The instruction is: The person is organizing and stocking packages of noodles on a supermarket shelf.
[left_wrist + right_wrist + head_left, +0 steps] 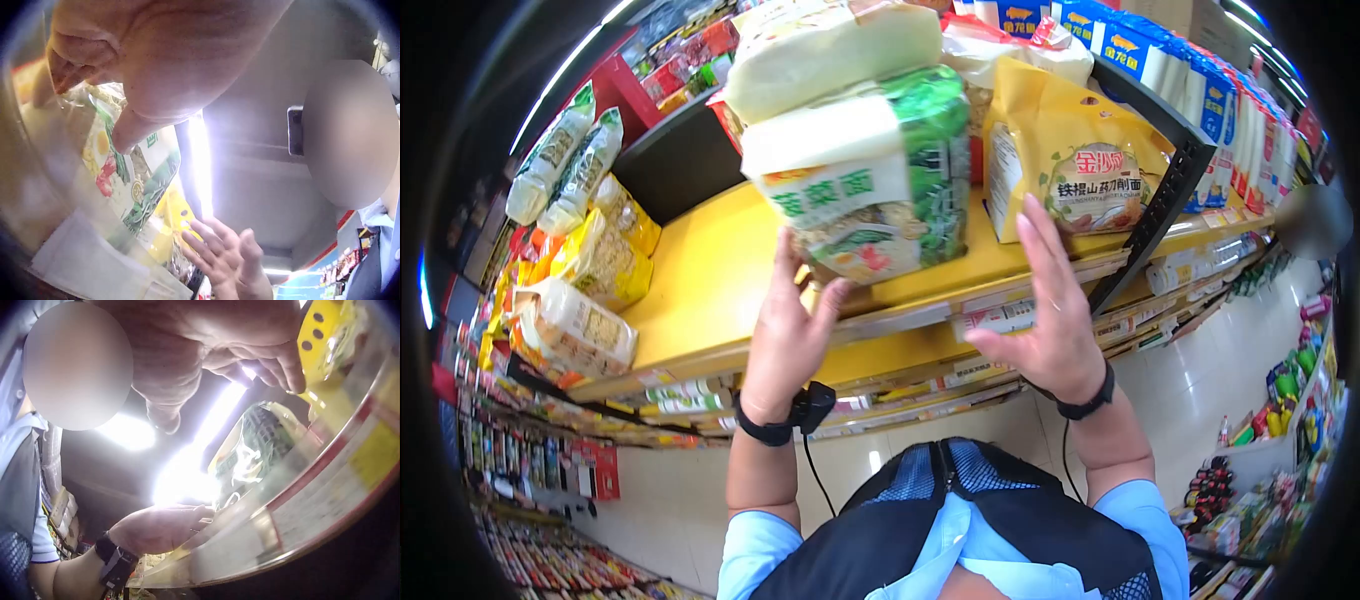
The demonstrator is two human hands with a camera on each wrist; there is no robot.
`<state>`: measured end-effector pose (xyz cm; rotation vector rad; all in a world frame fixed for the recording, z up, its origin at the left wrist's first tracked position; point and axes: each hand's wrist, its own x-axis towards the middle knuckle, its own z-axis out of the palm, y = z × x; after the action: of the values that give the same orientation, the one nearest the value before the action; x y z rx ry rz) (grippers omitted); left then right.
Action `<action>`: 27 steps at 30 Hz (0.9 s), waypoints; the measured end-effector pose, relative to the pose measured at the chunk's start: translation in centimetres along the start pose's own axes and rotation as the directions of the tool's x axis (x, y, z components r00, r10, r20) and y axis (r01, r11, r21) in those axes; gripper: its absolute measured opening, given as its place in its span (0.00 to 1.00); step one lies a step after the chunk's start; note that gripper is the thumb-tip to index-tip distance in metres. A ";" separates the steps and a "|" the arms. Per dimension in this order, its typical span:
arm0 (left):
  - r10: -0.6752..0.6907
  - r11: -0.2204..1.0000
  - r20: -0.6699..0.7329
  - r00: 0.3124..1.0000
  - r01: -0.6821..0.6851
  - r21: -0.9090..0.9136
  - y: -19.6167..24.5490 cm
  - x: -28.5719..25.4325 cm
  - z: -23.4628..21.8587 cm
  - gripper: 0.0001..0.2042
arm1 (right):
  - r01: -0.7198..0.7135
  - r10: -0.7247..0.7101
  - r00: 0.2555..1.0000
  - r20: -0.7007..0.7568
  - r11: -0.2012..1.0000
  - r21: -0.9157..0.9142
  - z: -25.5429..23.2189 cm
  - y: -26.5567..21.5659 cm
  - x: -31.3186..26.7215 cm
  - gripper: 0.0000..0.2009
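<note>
A green-and-white noodle bag [870,190] stands near the front edge of the yellow shelf [690,290]. The left hand [790,330] is at its lower left corner, fingers behind or against its side and thumb in front; in the left wrist view the thumb of this hand [169,62] lies over the bag [125,169]. The right hand [1050,320] is spread, fingers straight, in front of a yellow noodle bag [1080,160]; whether the fingertips touch it cannot be told. Space separates the right hand from the green-and-white bag.
More noodle bags [605,265] lie at the shelf's left end. A pale package [830,50] is behind the green-and-white bag. A black perforated upright [1170,190] stands right of the yellow bag, with blue-and-white packs [1130,50] beyond. Price labels line the shelf's front edge.
</note>
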<state>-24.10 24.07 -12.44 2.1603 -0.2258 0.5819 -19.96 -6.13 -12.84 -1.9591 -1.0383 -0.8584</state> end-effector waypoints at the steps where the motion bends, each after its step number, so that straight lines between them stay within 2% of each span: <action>1: 0.008 0.999 0.033 0.999 -0.010 0.048 0.1 0.0 -0.3 0.41 | -0.047 0.047 0.999 -0.008 0.998 -0.031 1.3 -0.4 1.0 0.51; 3: 0.086 0.991 0.106 0.991 -0.074 -0.110 -1.0 0.4 -0.5 0.41 | -0.144 0.143 0.990 -0.017 0.986 -0.079 3.9 -0.9 2.6 0.51; 5: 0.131 0.986 0.203 0.970 -0.105 -0.132 -1.6 1.1 -0.7 0.42 | -0.215 0.199 0.975 -0.100 0.958 -0.188 5.7 -1.2 2.9 0.51; 8: 0.253 0.964 0.250 0.934 -0.264 0.010 -1.9 2.1 -1.2 0.42 | -0.323 0.279 0.941 -0.192 0.909 -0.262 6.9 -1.8 2.7 0.49; 10: 0.306 0.947 0.251 0.918 -0.322 0.023 -2.8 2.5 -1.4 0.43 | -0.311 0.263 0.946 -0.189 0.900 -0.304 7.0 -2.8 2.6 0.47; 11: 0.245 0.969 0.242 0.939 -0.245 -0.033 -3.0 2.8 -2.2 0.43 | -0.305 0.254 0.948 -0.192 0.897 -0.319 7.1 -3.2 2.5 0.46; 12: 0.181 0.982 0.238 0.954 -0.165 -0.087 -3.0 3.1 -3.4 0.42 | -0.258 0.180 0.956 -0.232 0.893 -0.368 7.2 -3.5 2.2 0.43; 13: 0.117 0.987 0.238 0.964 -0.086 -0.136 -3.0 3.6 -4.3 0.42 | -0.244 0.171 0.956 -0.237 0.914 -0.325 7.1 -3.7 1.9 0.42; 14: 0.120 0.979 0.120 0.986 -0.097 -0.181 -3.0 4.6 -4.8 0.39 | -0.233 0.165 0.955 -0.246 0.932 -0.277 6.9 -4.0 1.6 0.41; 17: -0.070 0.877 0.225 0.972 0.168 -0.450 -4.6 10.5 -5.9 0.36 | -0.191 0.138 0.959 -0.247 0.959 -0.209 7.2 -4.4 1.5 0.38; 19: -0.085 0.913 0.284 0.955 0.188 -0.361 -7.2 14.0 -4.4 0.35 | -0.139 0.088 0.960 -0.267 0.974 -0.181 8.0 -3.5 1.9 0.39; 20: -0.092 0.931 0.312 0.946 0.192 -0.309 -7.6 14.9 -3.8 0.35 | -0.157 0.108 0.964 -0.242 0.969 -0.193 8.4 -3.3 2.1 0.39; 21: -0.161 0.920 0.290 0.943 0.250 -0.302 -5.4 14.4 -3.4 0.35 | -0.176 0.130 0.966 -0.222 0.963 -0.206 8.7 -3.2 2.2 0.40; 23: -0.171 0.933 0.255 0.952 0.240 -0.269 -5.5 15.5 -1.9 0.37 | -0.173 0.125 0.974 -0.191 0.949 -0.263 9.3 -3.0 2.1 0.41; 25: -0.162 0.922 0.275 0.948 0.245 -0.301 -3.0 14.3 -2.2 0.38 | -0.120 0.073 0.987 -0.145 0.928 -0.353 9.7 -2.8 1.8 0.42; 27: -0.203 0.916 0.272 0.941 0.280 -0.286 -1.9 13.9 -2.2 0.38 | -0.122 0.079 0.987 -0.141 0.935 -0.333 9.8 -2.7 1.7 0.42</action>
<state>-11.94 27.56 -5.92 1.8967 -0.1629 0.1295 -19.46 3.81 -15.56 -2.1884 -0.7449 -1.1493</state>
